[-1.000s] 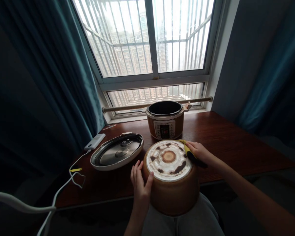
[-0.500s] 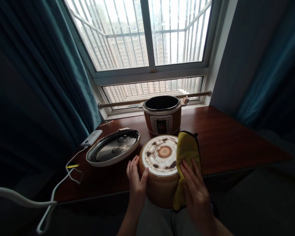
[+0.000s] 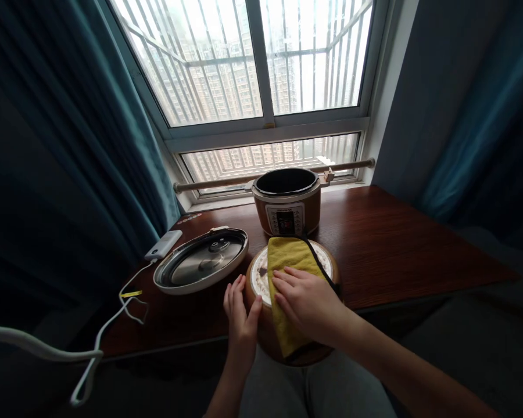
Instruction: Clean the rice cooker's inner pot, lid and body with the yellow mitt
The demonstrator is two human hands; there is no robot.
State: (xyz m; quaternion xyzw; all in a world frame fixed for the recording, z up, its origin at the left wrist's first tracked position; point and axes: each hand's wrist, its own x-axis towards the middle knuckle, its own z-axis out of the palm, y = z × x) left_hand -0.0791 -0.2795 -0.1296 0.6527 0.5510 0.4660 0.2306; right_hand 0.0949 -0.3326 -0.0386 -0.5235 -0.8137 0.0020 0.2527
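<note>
Since 0.5 s ago the right hand had moved left and up from the pot's right flank onto its upturned base, dragging the yellow cloth with it. The cloth now covered most of the base instead of hanging down the right side. The left hand hadn't shifted. State at this frame: the right hand lay open, palm down, with its fingers spread flat and pointing left, pressing the cloth onto the base. It wasn't clenched around anything. The near end of the cloth draped over the pot's front wall, and its dark edge trim ran along the right. The left hand was also open, fingers together and pointing up, palm against the left wall of the brown pot, thumb resting by the rim. The pot sat upside down at the near edge of the surface, its lower part over my grey-trousered lap. I couldn't tell which of the two carried it. A sliver of white stained base showed left of the cloth. Behind the pot, close but apart, stood the cooker body, open on top with its control panel facing me. The lid lay inner side up just left of the pot, not touching. A power bank lay near the lid's far-left edge, with a white cable running from it off the surface's near-left corner. A rod lay along the window sill.
</note>
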